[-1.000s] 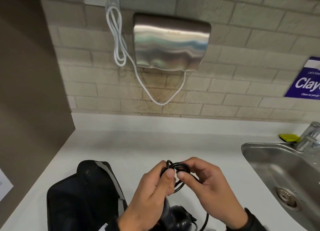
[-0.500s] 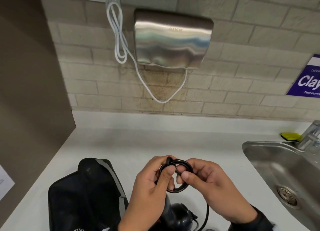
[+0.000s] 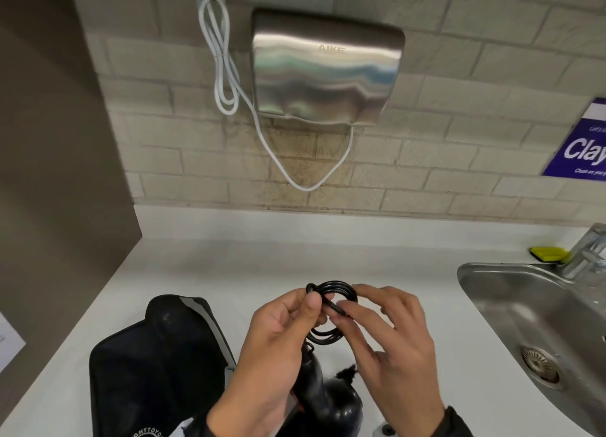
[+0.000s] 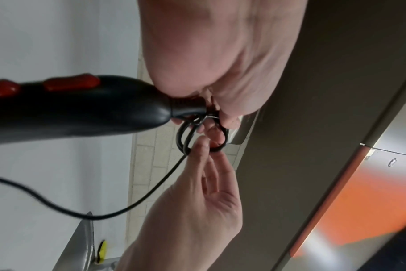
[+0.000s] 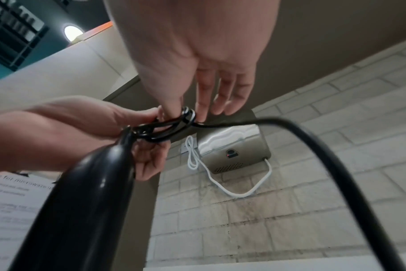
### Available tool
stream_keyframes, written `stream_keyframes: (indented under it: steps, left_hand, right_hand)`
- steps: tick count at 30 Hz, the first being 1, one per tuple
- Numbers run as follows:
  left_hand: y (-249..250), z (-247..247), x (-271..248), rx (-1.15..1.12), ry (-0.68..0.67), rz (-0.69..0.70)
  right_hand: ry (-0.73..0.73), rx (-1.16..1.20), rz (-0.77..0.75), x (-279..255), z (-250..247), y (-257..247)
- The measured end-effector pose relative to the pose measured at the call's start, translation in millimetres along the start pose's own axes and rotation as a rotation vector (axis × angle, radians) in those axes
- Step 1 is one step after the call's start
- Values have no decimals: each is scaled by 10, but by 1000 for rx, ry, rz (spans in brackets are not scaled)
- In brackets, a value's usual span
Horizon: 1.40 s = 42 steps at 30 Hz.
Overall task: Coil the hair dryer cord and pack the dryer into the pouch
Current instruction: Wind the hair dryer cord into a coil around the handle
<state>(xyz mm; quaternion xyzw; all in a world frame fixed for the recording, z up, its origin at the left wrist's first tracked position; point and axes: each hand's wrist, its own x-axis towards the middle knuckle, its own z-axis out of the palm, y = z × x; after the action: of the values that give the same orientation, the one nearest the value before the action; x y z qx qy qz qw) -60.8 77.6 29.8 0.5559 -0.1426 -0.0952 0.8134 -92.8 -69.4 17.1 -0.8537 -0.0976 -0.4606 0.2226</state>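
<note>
Cord (image 3: pixel 331 308) is sitting as a small black coil between the two hands, above the near part of the white counter (image 3: pixel 229 272). The left hand (image 3: pixel 278 345) is pinching the left side of the coil with thumb and curled fingers, so the loops are staying together. The right hand (image 3: pixel 387 338) is touching the right side of the coil with thumb and forefinger, narrow there, while its other fingers are spreading out loosely. From this grip the dryer (image 3: pixel 328 400) is hanging downward and toward the person, its handle (image 4: pixel 81 110) pointing up into the coil, so its long axis is running from near to far. A free length of cord (image 5: pixel 325 155) is leaving the coil on the right side and dropping toward the near edge; the right hand is nearer to it, so I judge this hand should bring the next loop. The pouch (image 3: pixel 157 371) is lying on the counter just left of the left hand, which is the nearer one for packing
</note>
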Motion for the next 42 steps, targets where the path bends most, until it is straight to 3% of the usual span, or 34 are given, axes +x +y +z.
stream_keyframes:
  steps: [2, 4, 6, 9, 16, 19, 23, 26, 29, 35, 42]
  left_hand:
    - [-15, 19, 9, 30, 28, 24]
    - [-55, 27, 29, 144, 77, 86]
    - [-109, 18, 41, 312, 131, 163]
    - [-160, 27, 26, 435, 201, 238]
    - [-245, 0, 94, 525, 241, 312]
    - [-245, 24, 65, 560, 218, 345]
    - [-373, -45, 109, 651, 256, 351]
    - [-399, -74, 129, 688, 292, 365]
    - [-395, -103, 160, 655, 317, 345]
    - [-372, -61, 146, 742, 348, 403]
    - [-372, -25, 165, 822, 352, 441]
  right_hand:
    - [-12, 6, 109, -8, 6, -106]
    - [-93, 115, 332, 15, -16, -234]
    - [-257, 294, 564, 58, -69, -304]
    - [-431, 636, 767, 197, -255, -321]
    - [-447, 998, 808, 157, -539, -238]
    - [-437, 1070, 938, 117, -610, -170]
    - [-599, 1145, 1025, 163, -776, -114]
    - [-670, 1101, 942, 146, -819, 2]
    - [-605, 1023, 832, 99, -820, 73]
    - [-445, 1489, 768, 32, -748, -77]
    - [-36, 1434, 761, 253, -391, -472]
